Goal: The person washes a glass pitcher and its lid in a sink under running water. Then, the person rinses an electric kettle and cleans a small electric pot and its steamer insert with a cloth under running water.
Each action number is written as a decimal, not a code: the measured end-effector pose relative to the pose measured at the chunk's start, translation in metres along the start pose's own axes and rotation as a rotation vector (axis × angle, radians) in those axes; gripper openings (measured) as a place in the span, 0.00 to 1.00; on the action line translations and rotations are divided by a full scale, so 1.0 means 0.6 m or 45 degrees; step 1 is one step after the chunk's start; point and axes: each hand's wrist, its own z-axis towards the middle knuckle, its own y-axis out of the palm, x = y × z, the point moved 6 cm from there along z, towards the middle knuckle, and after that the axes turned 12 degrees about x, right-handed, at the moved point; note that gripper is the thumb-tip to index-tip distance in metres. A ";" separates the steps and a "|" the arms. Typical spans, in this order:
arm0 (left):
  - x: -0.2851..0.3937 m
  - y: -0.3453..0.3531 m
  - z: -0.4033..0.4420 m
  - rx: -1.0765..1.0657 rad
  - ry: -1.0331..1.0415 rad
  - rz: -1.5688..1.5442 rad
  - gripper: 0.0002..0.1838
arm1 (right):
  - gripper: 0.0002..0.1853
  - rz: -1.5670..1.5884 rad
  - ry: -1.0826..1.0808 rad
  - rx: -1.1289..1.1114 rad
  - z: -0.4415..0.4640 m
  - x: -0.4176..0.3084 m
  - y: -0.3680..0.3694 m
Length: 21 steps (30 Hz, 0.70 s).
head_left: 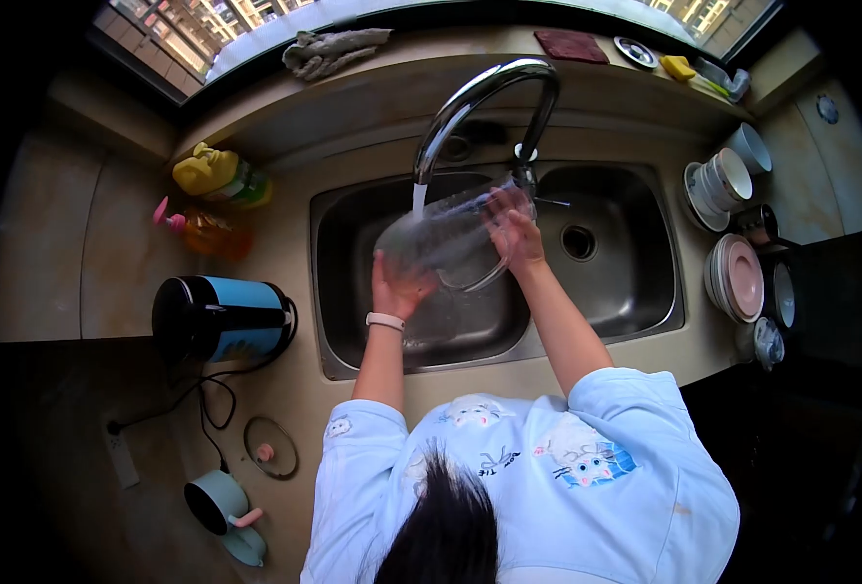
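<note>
A clear, see-through pitcher (450, 229) lies tilted on its side over the left sink basin (353, 331), with a curved handle-like part below it. Water runs from the chrome faucet (441, 117) onto the pitcher's left end. My left hand (402, 287), with a pale band at the wrist, grips that end from below, its fingers partly seen through the wet wall. At the other end my right hand (516, 229) is wrapped against the pitcher near the faucet's base.
Right of the basin is a second basin with a drain (579, 242). Stacked bowls (723, 180) and plates (737, 277) stand on the right counter. Soap bottles (217, 180), an electric kettle (227, 319), a glass lid (270, 448) and a small pot (219, 501) are on the left.
</note>
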 end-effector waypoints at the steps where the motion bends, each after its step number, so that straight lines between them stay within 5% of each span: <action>1: 0.002 -0.007 0.016 0.022 0.117 0.095 0.33 | 0.28 -0.017 0.066 0.001 -0.007 -0.006 -0.002; 6: 0.025 -0.033 0.042 0.014 0.422 0.392 0.30 | 0.26 0.068 0.211 -0.085 -0.017 0.006 -0.026; 8: 0.044 -0.016 -0.005 0.249 0.669 0.488 0.32 | 0.26 0.202 0.229 -0.128 -0.020 0.025 -0.023; 16: 0.052 -0.112 -0.068 0.443 0.566 0.071 0.31 | 0.28 0.073 0.468 -0.136 -0.019 0.126 0.053; 21: 0.002 -0.156 -0.070 0.453 0.322 -0.329 0.28 | 0.27 -0.336 0.237 0.002 0.016 0.173 0.058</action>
